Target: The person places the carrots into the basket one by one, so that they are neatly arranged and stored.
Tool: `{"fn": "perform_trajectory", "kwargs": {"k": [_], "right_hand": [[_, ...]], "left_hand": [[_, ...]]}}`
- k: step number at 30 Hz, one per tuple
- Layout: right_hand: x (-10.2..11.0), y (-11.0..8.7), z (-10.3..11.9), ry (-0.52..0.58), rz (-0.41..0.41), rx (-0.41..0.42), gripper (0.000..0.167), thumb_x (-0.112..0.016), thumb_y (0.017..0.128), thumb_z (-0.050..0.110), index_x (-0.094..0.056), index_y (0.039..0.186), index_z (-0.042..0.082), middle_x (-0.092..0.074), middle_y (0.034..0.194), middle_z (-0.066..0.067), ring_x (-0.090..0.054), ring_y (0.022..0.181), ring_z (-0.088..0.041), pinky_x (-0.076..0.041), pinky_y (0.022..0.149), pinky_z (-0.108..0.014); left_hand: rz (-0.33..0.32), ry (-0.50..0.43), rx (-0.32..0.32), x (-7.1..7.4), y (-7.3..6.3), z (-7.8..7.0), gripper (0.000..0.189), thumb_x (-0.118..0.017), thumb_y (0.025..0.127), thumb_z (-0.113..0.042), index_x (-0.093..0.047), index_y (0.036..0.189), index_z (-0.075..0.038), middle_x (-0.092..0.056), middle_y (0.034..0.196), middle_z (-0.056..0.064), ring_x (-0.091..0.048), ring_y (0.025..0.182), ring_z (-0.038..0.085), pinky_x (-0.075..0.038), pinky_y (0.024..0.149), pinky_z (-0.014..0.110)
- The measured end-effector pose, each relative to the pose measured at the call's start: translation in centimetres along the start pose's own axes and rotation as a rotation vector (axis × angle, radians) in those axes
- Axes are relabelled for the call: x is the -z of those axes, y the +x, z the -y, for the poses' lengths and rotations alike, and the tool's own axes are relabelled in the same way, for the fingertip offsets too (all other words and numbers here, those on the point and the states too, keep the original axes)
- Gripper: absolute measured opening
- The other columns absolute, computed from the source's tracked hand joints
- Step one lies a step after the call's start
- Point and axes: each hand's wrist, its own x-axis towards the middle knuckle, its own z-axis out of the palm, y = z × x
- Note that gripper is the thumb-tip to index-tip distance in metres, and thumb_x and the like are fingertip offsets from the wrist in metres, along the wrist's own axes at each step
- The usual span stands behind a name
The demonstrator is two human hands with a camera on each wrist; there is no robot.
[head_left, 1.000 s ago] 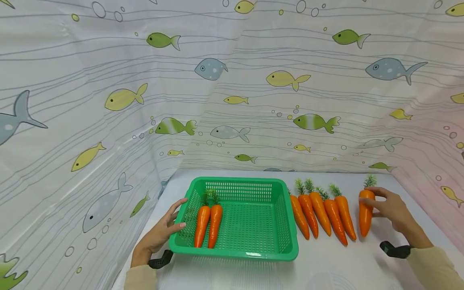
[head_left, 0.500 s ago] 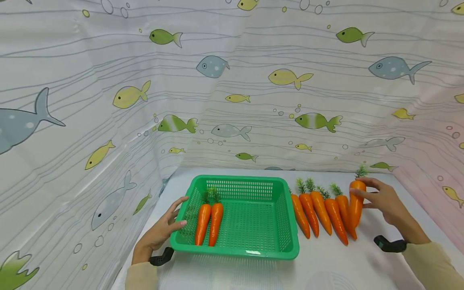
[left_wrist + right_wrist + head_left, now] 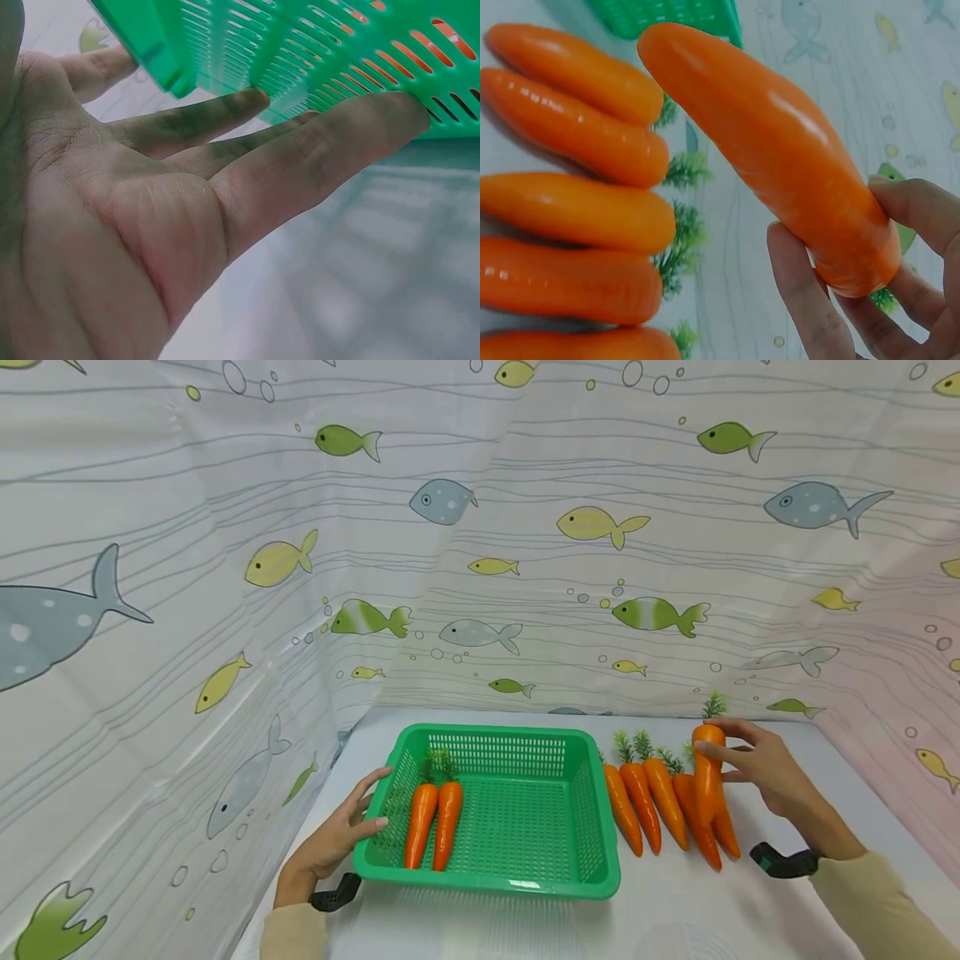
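Observation:
In the head view my right hand pinches a carrot near its thick leafy end, tip pointing down, over the right part of a row of carrots. The right wrist view has the held carrot between thumb and fingers, with the row's carrots to its left. My left hand rests against the left side of a green plastic basket. Seen from the left wrist, its extended fingers touch the slotted wall. Two carrots with green tops lie side by side at the basket's left.
Several carrots lie in a row on the white tabletop, right beside the basket. Behind and at both sides rises a white sheet printed with fish.
The carrot in my right hand has been lifted from the row's right end and carried left, over the neighbouring carrots. My left hand has stayed at the basket.

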Motion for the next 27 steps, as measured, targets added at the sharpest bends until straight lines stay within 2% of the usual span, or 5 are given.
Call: {"fn": "perform_trajectory", "kwargs": {"k": [6,11,18,24,27], "right_hand": [[-1.4,0.3,1.5,0.044,0.032,0.012,0.074,-0.068,0.100,0.041,-0.039,0.153,-0.001,-0.042,0.148,-0.028,-0.060,0.102,-0.013,-0.060,0.082,-0.042],[-2.6,0.6,2.3,0.074,0.061,0.024,0.072,-0.069,0.100,0.037,-0.038,0.154,0.000,-0.043,0.147,-0.026,-0.061,0.103,-0.018,-0.060,0.081,-0.040],[-4.1,0.7,3.9,0.144,0.109,0.030,0.071,-0.071,0.099,0.034,-0.040,0.153,0.001,-0.049,0.141,-0.024,-0.065,0.101,-0.017,-0.060,0.080,-0.038],[-5.5,1.0,5.1,0.144,0.137,0.032,0.068,-0.075,0.096,0.037,-0.047,0.150,0.006,-0.056,0.136,-0.019,-0.064,0.103,-0.021,-0.059,0.082,-0.042],[-6.3,1.2,5.5,0.136,0.151,0.044,0.067,-0.075,0.095,0.038,-0.049,0.148,0.007,-0.058,0.135,-0.017,-0.063,0.105,-0.025,-0.058,0.084,-0.045]], "left_hand": [[-0.004,0.012,-0.001,-0.1,-0.1,0.2,0.077,-0.052,0.106,-0.006,-0.011,0.165,-0.034,-0.023,0.159,0.029,-0.046,0.130,0.045,-0.053,0.090,0.055],[0.012,0.000,-0.015,-0.2,-0.1,0.2,0.077,-0.051,0.106,-0.005,-0.010,0.165,-0.032,-0.025,0.158,0.031,-0.049,0.127,0.047,-0.054,0.088,0.056],[-0.021,0.034,-0.002,-0.3,-0.2,-0.1,0.076,-0.053,0.106,-0.009,-0.013,0.165,-0.034,-0.023,0.161,0.027,-0.038,0.137,0.049,-0.049,0.094,0.056],[0.002,-0.008,0.001,-0.1,0.0,0.0,0.076,-0.052,0.106,-0.008,-0.011,0.165,-0.034,-0.026,0.158,0.030,-0.052,0.125,0.048,-0.054,0.088,0.059],[0.003,0.001,-0.002,0.0,-0.1,0.0,0.076,-0.051,0.106,-0.007,-0.010,0.165,-0.033,-0.026,0.158,0.030,-0.052,0.126,0.045,-0.054,0.088,0.056]]}}
